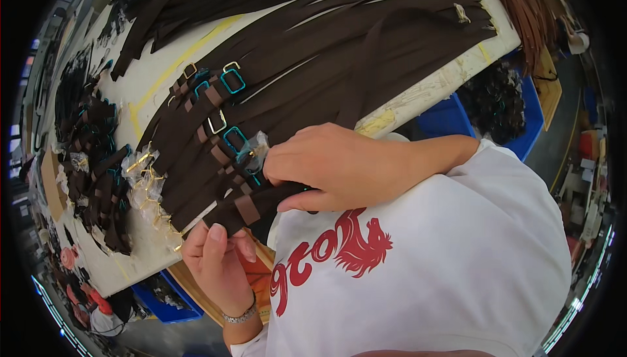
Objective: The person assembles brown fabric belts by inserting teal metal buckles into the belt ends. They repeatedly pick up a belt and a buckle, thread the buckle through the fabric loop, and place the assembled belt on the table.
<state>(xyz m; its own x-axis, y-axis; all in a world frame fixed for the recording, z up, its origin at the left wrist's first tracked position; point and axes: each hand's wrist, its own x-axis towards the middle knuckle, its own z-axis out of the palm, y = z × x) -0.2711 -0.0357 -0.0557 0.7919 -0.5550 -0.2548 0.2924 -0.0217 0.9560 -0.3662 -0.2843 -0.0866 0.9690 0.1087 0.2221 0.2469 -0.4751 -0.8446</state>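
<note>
Near the table's front edge my left hand (222,262) pinches the end of a dark brown strap (225,218) between thumb and fingers. A lighter brown loop (247,209) sits around that strap. My right hand (343,169) is closed over the same strap farther right; its fingertips are partly hidden. By its fingers lies a buckle in clear plastic wrap (257,151). Beyond my hands, many dark brown straps (339,50) lie side by side, several ending in rectangular buckles (233,81) edged in teal, with brown loops nearby.
A row of plastic-wrapped gold-coloured hardware (149,180) lies left of the straps. Farther left is a pile of buckled straps (101,177) on the pale table (134,264). Blue bins (444,122) stand beyond the right edge. Reddish-brown strips (522,7) hang at the far right.
</note>
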